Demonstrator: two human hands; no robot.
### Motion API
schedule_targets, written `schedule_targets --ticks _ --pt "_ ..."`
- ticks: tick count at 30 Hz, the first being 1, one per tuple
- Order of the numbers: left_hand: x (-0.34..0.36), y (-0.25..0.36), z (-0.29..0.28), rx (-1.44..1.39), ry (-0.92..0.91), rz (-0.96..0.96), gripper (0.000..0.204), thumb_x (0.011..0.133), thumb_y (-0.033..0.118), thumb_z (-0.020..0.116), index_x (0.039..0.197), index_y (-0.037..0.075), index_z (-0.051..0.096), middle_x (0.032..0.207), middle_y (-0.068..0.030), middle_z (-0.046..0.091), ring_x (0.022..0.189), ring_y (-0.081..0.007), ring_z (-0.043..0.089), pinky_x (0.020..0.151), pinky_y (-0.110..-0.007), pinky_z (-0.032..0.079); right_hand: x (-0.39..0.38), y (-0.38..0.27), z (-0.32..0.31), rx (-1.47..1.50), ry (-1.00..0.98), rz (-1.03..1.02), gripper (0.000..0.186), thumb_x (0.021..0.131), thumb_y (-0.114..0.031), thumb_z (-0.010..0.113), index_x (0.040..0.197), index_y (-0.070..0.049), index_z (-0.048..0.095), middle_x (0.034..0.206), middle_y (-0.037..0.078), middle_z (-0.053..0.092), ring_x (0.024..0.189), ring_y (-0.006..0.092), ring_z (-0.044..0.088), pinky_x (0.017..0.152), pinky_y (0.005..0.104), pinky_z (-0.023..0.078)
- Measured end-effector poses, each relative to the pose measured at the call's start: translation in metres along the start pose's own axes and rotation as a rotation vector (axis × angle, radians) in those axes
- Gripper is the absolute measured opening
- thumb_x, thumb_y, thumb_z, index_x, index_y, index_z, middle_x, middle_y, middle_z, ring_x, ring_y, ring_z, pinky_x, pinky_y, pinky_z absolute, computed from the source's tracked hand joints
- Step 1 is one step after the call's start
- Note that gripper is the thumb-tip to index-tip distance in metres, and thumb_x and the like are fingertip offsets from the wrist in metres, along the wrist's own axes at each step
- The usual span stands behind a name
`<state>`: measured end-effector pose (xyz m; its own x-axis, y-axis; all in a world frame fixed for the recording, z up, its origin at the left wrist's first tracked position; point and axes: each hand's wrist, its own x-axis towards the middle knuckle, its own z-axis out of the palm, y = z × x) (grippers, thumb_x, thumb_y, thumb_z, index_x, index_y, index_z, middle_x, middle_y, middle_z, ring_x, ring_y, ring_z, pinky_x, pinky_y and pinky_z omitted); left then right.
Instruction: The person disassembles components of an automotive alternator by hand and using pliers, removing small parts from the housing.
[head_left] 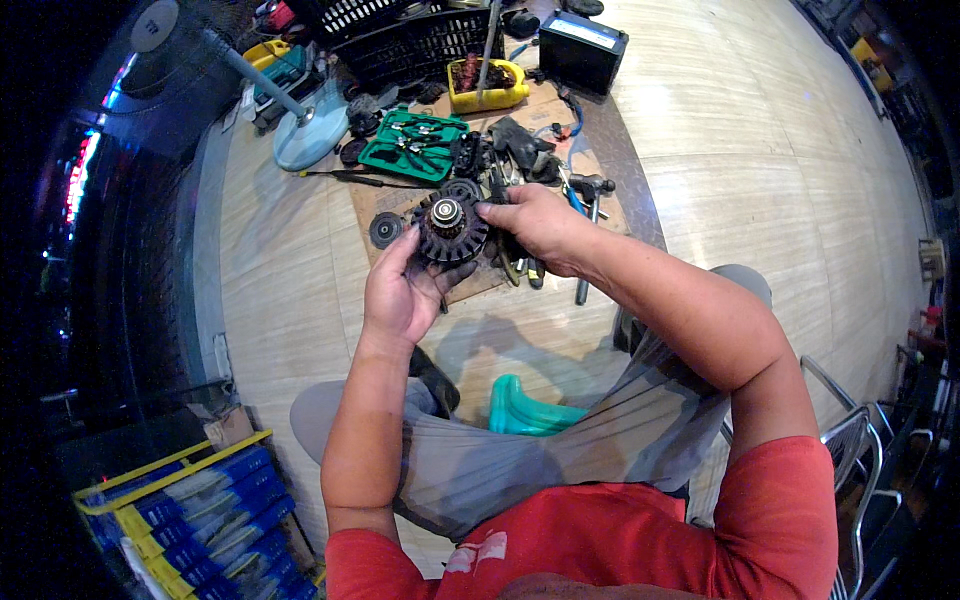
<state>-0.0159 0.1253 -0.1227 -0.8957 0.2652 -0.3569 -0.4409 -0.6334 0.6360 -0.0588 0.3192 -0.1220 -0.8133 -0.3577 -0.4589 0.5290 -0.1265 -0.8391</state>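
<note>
The left forearm rose almost straight from the lower edge, its elbow low, and the left hand (402,292) was turned palm inward. Its thumb lay against the left rim of a round, dark, toothed metal part with a silvery ringed hub (450,238), while its fingers curled below. The right arm, bent at the elbow, slanted in from the right; the right hand (540,230) showed its back, thumb on the part's right edge, its other fingers partly hidden. Both hands gripped the part between them, hub upward, above a brown cardboard sheet (484,284). A black round disc (387,230) lay just left, a black-headed hammer (592,186) to the right.
</note>
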Motion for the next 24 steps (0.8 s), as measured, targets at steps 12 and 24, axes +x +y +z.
schedule_targets --ticks 12,24 --pt "-0.003 0.0 -0.001 0.084 -0.065 0.118 0.038 0.103 0.028 0.043 0.13 0.003 0.051 0.125 -0.011 0.061 0.112 -0.0242 0.061 0.092 -0.044 0.053 -0.014 -0.005 0.013 0.2 0.021 0.0 0.021 0.094 -0.017 0.059 0.1 0.002 0.065 0.09 0.009 0.069 0.074 0.0182 0.065 0.07 0.0338 0.053" --pt "0.003 -0.019 0.004 0.004 -0.028 0.184 0.051 0.104 0.041 0.03 0.137 0.004 0.043 0.133 -0.0125 0.054 0.12 -0.0271 0.055 0.098 -0.046 0.048 -0.014 0.001 0.011 0.212 -0.003 0.009 0.021 0.094 -0.016 0.059 0.101 0.003 0.064 0.092 0.01 0.069 0.076 0.0191 0.065 0.07 0.0346 0.053"
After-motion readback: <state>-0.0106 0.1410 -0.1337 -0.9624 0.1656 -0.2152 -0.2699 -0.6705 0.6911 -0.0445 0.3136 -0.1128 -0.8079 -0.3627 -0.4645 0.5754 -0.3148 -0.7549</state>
